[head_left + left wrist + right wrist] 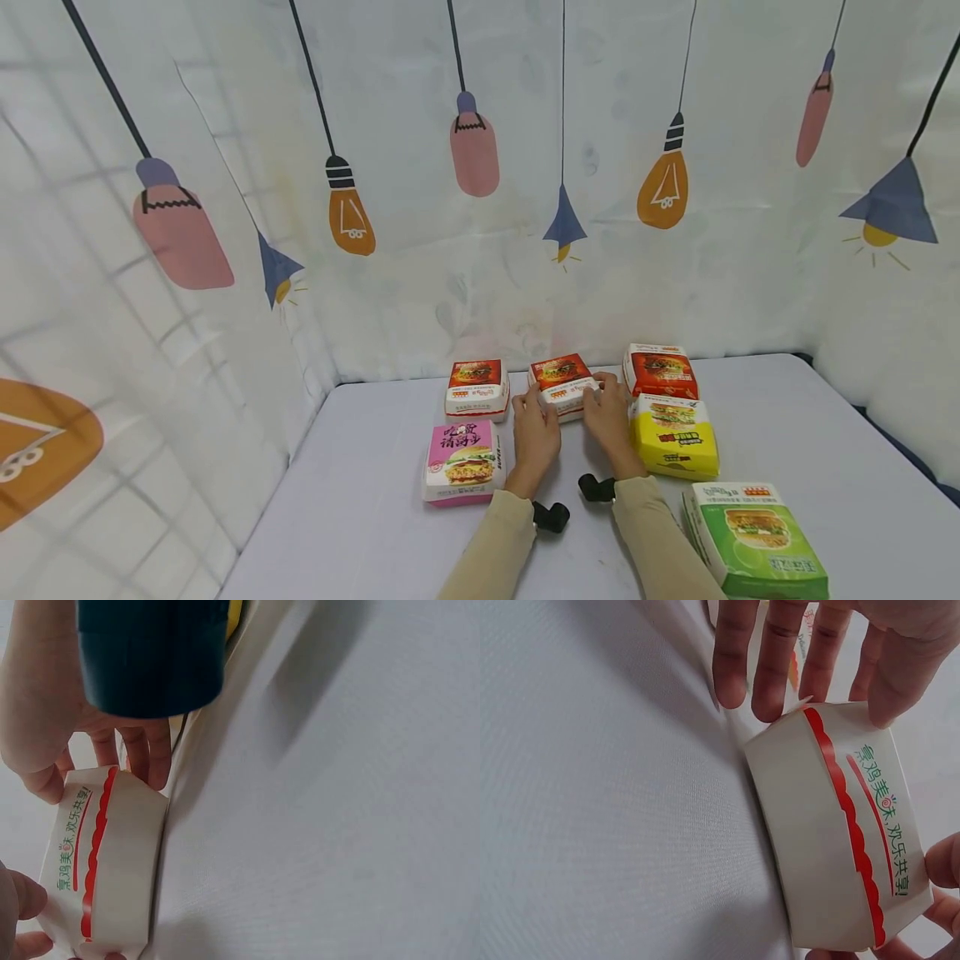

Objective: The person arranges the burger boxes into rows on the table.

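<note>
A red-topped white burger box (562, 385) sits at the back middle of the table between both hands. My left hand (536, 437) grips its left end, and my right hand (609, 417) grips its right end. In the left wrist view, the box's white front (124, 859) with a red scalloped line and green lettering shows, the right hand (67, 690) at its upper end. Seen from the right wrist, the left hand (900, 645) has its thumb near the front corner and fingers along the end. The box's underside is hidden.
To the left are another red-topped burger box (477, 390) and a pink one (465, 462). Right of the hands stand a red box (662, 371), a yellow box (675, 435) and flat green packaging (761, 537). A lamp-patterned curtain (420, 308) borders the white table (360, 500).
</note>
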{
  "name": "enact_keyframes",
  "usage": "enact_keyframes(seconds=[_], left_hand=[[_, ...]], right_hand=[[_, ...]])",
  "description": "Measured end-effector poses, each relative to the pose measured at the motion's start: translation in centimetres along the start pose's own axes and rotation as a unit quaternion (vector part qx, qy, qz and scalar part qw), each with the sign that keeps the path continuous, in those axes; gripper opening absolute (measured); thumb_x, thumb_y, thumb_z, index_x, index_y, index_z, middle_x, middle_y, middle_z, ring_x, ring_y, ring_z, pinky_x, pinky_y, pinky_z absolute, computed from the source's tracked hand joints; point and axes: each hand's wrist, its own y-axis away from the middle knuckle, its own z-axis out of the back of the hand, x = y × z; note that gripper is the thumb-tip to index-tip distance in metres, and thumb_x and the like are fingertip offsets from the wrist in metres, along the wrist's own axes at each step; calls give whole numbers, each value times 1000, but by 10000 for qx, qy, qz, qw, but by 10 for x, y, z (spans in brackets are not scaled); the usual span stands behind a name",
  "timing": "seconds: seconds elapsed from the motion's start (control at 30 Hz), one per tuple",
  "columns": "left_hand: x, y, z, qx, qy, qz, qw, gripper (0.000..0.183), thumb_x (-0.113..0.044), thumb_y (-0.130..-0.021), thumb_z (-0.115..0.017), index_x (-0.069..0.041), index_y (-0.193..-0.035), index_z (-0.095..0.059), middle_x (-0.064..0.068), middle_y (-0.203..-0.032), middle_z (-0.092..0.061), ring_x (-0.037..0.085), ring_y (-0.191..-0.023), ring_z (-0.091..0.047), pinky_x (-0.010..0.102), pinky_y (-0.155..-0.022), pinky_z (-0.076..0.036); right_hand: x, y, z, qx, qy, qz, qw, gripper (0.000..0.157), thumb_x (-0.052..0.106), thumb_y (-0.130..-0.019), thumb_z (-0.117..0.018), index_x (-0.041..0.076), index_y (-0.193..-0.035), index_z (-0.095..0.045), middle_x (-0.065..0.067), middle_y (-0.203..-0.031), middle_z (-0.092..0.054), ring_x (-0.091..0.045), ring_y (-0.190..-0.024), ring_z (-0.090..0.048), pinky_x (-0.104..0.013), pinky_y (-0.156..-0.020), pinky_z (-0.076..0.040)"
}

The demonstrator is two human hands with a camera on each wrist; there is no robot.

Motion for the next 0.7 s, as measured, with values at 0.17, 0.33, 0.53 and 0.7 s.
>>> enact_keyframes(seconds=[0.17, 0.33, 0.53, 0.7], left_hand=[[-1, 0, -1, 24, 59, 46, 10000, 49, -13, -101, -58, -2, -148, -47, 20, -125, -51, 21, -85, -56, 37, -73, -48], [0, 1, -1, 11, 160, -60, 9999, 51, -14, -101, -58, -1, -149, -47, 25, -134, -52, 36, -110, -63, 52, -91, -52], [-2, 1, 0, 101, 191, 6, 9998, 54, -15, -101, -59, -2, -151, -46, 24, -138, -53, 30, -100, -65, 48, -86, -53], [-2, 1, 0, 252, 168, 90, 9995, 57, -16, -101, -60, -2, -153, -43, 24, -143, -50, 32, -109, -64, 50, -91, -53]], right_hand=[[0, -1, -1, -42, -5, 39, 10000, 44, 23, -104, -44, 2, -143, -42, -28, -138, -39, -42, -123, -41, -60, -106, -37], [-2, -1, -2, -67, -58, 96, 9999, 45, 22, -104, -46, 1, -143, -42, -29, -137, -38, -42, -121, -42, -59, -105, -37], [-3, 0, -3, -61, -47, 141, 9999, 45, 20, -103, -47, 1, -143, -42, -29, -137, -37, -41, -117, -43, -57, -101, -39], [-3, 0, -3, -23, 3, 122, 9999, 46, 20, -103, -47, 2, -144, -41, -29, -138, -36, -39, -113, -44, -54, -97, -41]])
